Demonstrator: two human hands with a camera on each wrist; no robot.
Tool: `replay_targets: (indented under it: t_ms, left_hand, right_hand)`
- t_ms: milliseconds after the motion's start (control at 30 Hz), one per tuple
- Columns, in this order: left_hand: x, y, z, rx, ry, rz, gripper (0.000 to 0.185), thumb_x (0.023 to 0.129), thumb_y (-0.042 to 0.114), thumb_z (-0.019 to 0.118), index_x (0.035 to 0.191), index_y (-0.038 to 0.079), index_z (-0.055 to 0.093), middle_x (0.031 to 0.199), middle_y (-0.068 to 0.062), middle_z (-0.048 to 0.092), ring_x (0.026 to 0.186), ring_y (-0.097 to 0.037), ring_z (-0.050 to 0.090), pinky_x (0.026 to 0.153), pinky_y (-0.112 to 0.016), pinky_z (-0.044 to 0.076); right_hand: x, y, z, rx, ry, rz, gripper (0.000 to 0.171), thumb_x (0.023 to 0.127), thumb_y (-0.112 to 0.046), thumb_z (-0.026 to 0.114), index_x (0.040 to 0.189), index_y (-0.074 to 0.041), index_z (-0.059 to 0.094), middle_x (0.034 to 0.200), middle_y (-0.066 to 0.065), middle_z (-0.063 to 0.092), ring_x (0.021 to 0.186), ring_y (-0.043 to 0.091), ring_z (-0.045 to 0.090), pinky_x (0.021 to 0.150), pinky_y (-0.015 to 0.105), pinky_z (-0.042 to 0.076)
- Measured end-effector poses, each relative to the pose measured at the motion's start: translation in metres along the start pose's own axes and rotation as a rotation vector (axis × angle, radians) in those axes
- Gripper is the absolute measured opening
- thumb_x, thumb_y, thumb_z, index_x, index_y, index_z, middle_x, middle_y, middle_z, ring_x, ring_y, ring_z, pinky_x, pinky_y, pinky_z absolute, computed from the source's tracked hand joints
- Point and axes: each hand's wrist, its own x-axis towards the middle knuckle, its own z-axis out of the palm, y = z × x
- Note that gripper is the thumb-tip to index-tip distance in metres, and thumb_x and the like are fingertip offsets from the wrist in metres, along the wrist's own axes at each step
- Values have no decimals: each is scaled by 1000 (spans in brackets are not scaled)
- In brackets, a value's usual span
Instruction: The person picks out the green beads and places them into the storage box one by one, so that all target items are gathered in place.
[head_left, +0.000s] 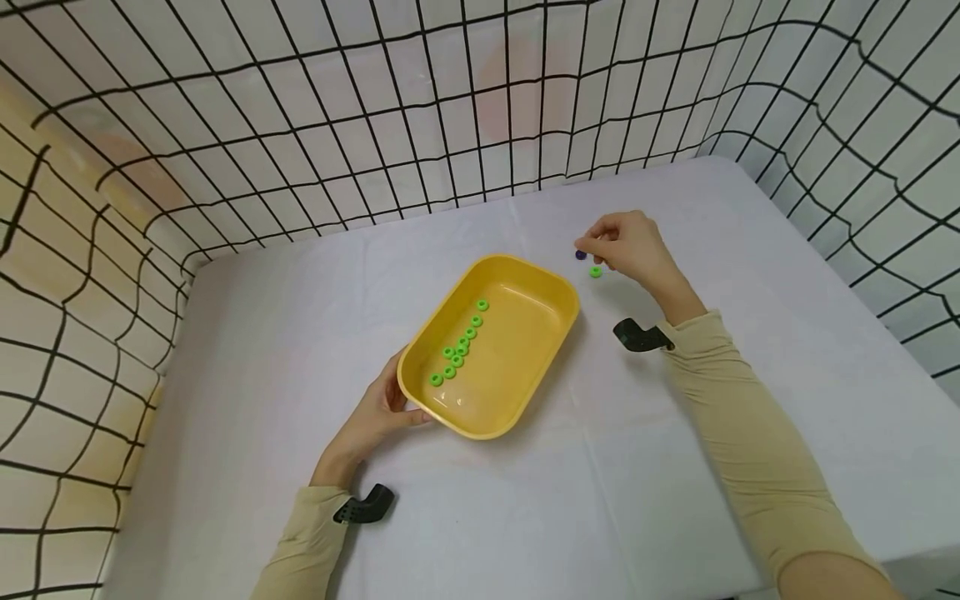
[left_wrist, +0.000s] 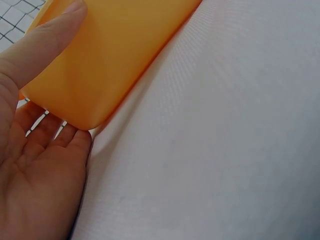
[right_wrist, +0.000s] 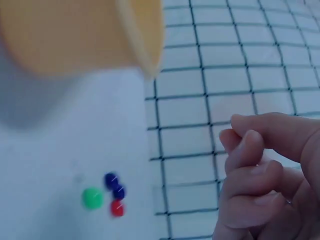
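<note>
Nine green rings (head_left: 459, 346) line the yellow tray (head_left: 525, 383), left hand (head_left: 375, 417) gripping its corner.

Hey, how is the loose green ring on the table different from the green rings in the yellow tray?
The loose green ring lies alone on the white table, just below the right hand; the green rings in the tray form a diagonal row inside the yellow tray, whose corner the left hand holds. The loose one sits beside small blue beads; the tray's rings have only each other. All share the same green colour and ring shape.
</note>
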Motion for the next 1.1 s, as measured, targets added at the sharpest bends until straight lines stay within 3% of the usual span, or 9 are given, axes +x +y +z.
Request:
replay_targets:
  t_ms: [200, 400, 600, 767, 1100]
  left_hand:
    - [1, 2, 1, -3, 7, -9, 94, 70, -3, 76, 145, 19, 24, 148, -3, 27, 133, -22, 28, 106, -20, 28]
    - [0, 2, 2, -7, 7, -26, 94, 70, -6, 74, 145, 18, 23, 148, -3, 26, 134, -23, 27, 106, -20, 29]
    - [-2, 15, 7, -14, 9, -42, 94, 70, -10, 72, 146, 13, 21, 149, -8, 24, 134, -27, 25, 107, -21, 28]
    - [-3, 25, 12, 5, 16, -49, 93, 71, -9, 73, 145, 9, 21, 149, -11, 24, 136, -27, 23, 107, -19, 27]
    - [-3, 24, 12, 1, 15, -37, 92, 71, -9, 72, 145, 10, 21, 149, -12, 23, 136, -27, 21, 106, -17, 27]
  right_hand:
    - [4, 40, 0, 42, 66, 166, 30, 84, -31, 66, 94, -3, 64, 65, 6, 59, 52, 11, 43, 46, 21, 36]
    - [10, 67, 7, 97, 73, 309, 34, 84, -31, 64, 101, -2, 62, 70, 4, 59, 56, 10, 45, 47, 19, 37]
    - [13, 78, 11, 188, 93, 342, 34, 84, -30, 65, 105, -3, 62, 74, 0, 57, 59, 8, 46, 47, 17, 39]
    - [14, 82, 15, 283, 92, 345, 31, 84, -26, 66, 103, -3, 59, 68, -4, 55, 52, 5, 44, 43, 15, 37]
    - [17, 87, 22, 348, 34, 359, 35, 79, -26, 72, 103, -3, 60, 56, -6, 50, 41, 3, 37, 36, 15, 30]
